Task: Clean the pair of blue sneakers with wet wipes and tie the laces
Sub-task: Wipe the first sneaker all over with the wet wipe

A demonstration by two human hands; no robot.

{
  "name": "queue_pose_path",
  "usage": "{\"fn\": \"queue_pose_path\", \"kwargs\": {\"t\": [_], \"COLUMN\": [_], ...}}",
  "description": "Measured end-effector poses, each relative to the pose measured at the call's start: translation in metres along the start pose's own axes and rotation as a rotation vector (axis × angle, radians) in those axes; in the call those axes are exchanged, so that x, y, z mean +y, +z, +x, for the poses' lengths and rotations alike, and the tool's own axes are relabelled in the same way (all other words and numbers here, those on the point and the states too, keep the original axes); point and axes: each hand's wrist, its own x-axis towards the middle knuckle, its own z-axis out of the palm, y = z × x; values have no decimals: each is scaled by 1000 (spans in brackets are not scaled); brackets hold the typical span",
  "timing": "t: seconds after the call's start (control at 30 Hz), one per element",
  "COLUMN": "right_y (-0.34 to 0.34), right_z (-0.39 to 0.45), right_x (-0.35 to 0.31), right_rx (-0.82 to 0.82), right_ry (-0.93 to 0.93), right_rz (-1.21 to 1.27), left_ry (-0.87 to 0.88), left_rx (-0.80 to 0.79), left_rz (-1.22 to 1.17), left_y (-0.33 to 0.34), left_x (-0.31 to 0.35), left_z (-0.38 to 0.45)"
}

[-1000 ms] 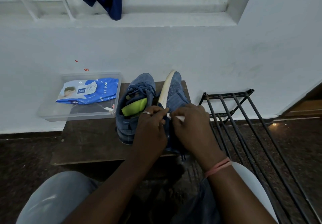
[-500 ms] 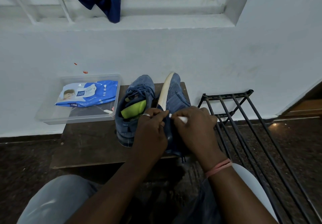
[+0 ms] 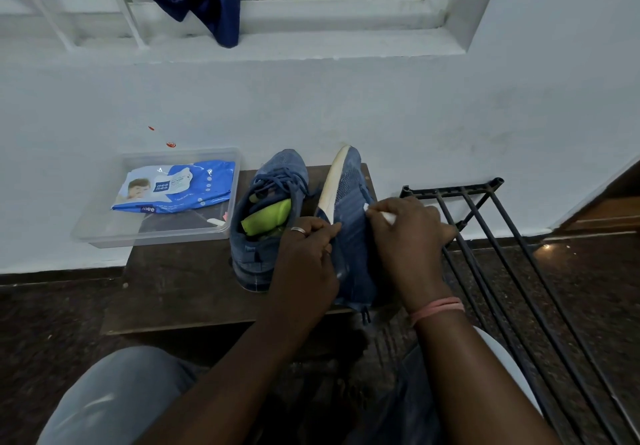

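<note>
- Blue tipped sneaker (image 3: 349,209) lies on its side on the right of the bench (image 3: 173,289); my left hand (image 3: 304,264) grips it, right hand (image 3: 405,237) pinches a wet wipe (image 3: 388,217).
- Hard wiping could, I judge, push it off the near edge.
- Upright sneaker (image 3: 266,216) beside it might get knocked.

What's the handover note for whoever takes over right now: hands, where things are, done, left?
Left hand: grips the tilted sneaker at its sole edge, steadying it.
Right hand: holds a white wipe against that sneaker's side.
Tilted sneaker lies on its side on the stool, sole facing left. The other sneaker stands upright beside it, something green tucked inside, laces loose.
Wipes pack sits in the clear tray, left of the shoes.
Done: wiping of the tilted sneaker is under way.
Left: finish wiping it. Whether the upright one is clean I cannot tell. Tie the laces on both.
</note>
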Motion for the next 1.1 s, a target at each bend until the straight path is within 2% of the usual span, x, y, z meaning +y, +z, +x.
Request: {"fn": "queue_pose_path", "kwargs": {"t": [0.13,0.2,0.3,0.37,0.43,0.53,0.63,0.7,0.8,0.93,1.0,1.1], "right_y": [2,3,4,6,5,3,2,2,2,10,15,9], "right_z": [-26,-28,-7,3,4,6,3,-4,-12,4,15,16], "right_x": [-19,-19,-2,10,14,14,8,4,5,7,5,11], "right_rx": [-139,-133,-5,9,-20,-60,-109,-90,-60,-54,-111,-200], "right_ry": [-195,-229,-31,78,110,115,68,3,-136,-24,41,57], "right_rz": [-68,-92,-82,74,261,360,208,88,191,314,366,433], "left_ry": [4,18,8,10,5,-15,-20,-16,-22,78,111,72], "left_rx": [14,20,11,9,7,16,27,42,55,-9,-24,-1], "left_rz": [27,32,12,16,23,44,53,60,67,134,185,202], "left_y": [-4,-4,-3,-2,-3,-3,-1,0,-1,1,4,3], "left_x": [-1,-1,1,0,-1,-3,-2,-2,-4,-8,-10,-9], "left_z": [3,2,2,1,2,4,3,3,4,5,5,5]}}
